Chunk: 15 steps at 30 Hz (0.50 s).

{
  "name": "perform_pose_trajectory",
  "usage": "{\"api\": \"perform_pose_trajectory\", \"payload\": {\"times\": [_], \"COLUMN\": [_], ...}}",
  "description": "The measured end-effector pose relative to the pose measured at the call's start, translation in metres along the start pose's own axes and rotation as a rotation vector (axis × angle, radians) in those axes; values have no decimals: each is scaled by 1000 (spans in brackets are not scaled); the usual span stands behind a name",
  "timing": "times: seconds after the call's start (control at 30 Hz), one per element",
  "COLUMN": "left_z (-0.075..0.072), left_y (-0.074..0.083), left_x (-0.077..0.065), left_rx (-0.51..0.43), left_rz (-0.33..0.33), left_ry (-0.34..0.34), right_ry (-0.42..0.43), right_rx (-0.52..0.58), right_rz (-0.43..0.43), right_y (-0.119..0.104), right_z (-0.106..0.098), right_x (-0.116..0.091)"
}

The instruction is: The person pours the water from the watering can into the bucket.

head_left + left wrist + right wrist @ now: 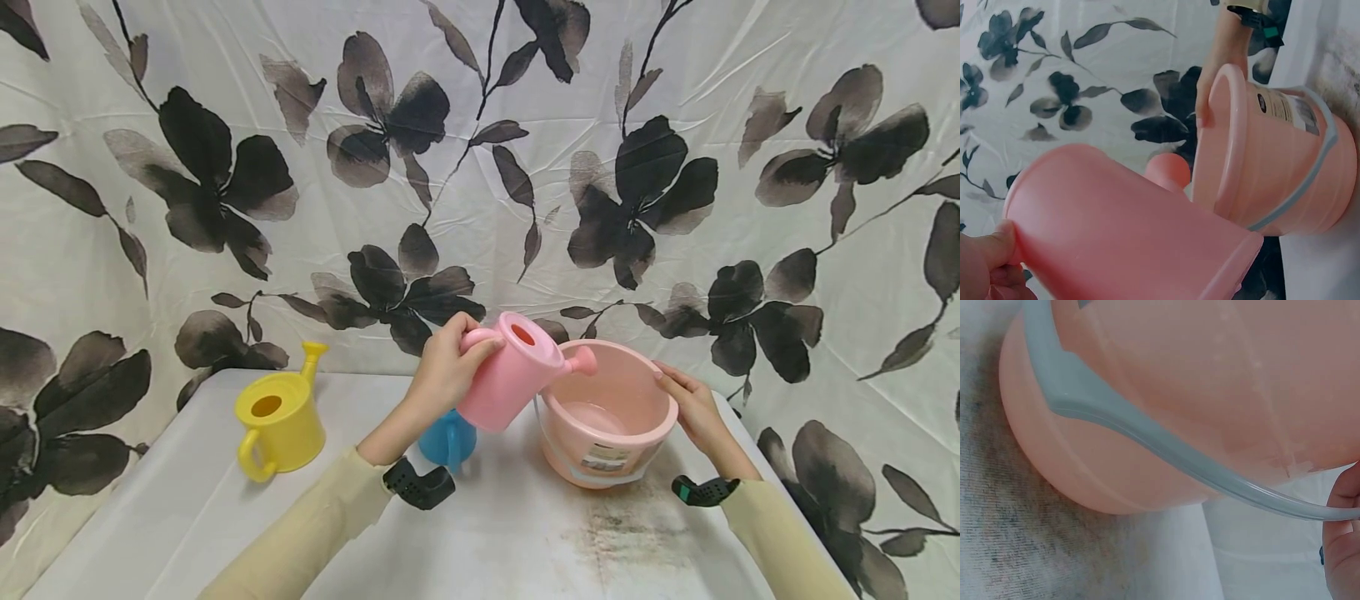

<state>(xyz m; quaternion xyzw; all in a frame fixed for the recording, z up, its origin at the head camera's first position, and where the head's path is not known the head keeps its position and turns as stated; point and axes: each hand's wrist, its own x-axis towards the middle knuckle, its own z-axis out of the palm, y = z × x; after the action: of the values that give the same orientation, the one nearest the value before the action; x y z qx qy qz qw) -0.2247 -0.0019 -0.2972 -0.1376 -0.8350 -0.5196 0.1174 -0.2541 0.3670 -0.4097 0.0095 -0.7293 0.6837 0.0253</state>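
My left hand (450, 362) grips the handle of a pink watering can (501, 385), holding it in the air. The can tilts right, its round sprinkler head over the near-left rim of a peach-pink bucket (562, 454). In the left wrist view the can's side (1129, 231) fills the lower part, with the thumb at its left. My right hand (696, 408) holds the bucket's right rim, fingers over the edge. The bucket's grey handle (1172, 453) hangs down along its outside. Through the bucket's opening, its bare bottom shows.
On the left of the white table (397, 542) stands a yellow watering can (288, 425), spout up. Behind my left wrist is a blue can (450, 442), partly hidden by the pink one. Dark stains (630, 537) mark the table before the bucket. A floral cloth (495, 167) hangs behind.
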Motion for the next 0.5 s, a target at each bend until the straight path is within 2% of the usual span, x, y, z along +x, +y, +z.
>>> {"api": "perform_pose_trajectory", "payload": {"times": [0.5], "left_z": [4], "left_y": [9], "left_x": [4], "left_rx": [77], "left_rz": [-22], "left_ry": [-23], "right_ry": [-9], "right_rx": [-55], "right_rz": [15], "right_y": [0], "right_z": [-3], "right_x": [-2]}}
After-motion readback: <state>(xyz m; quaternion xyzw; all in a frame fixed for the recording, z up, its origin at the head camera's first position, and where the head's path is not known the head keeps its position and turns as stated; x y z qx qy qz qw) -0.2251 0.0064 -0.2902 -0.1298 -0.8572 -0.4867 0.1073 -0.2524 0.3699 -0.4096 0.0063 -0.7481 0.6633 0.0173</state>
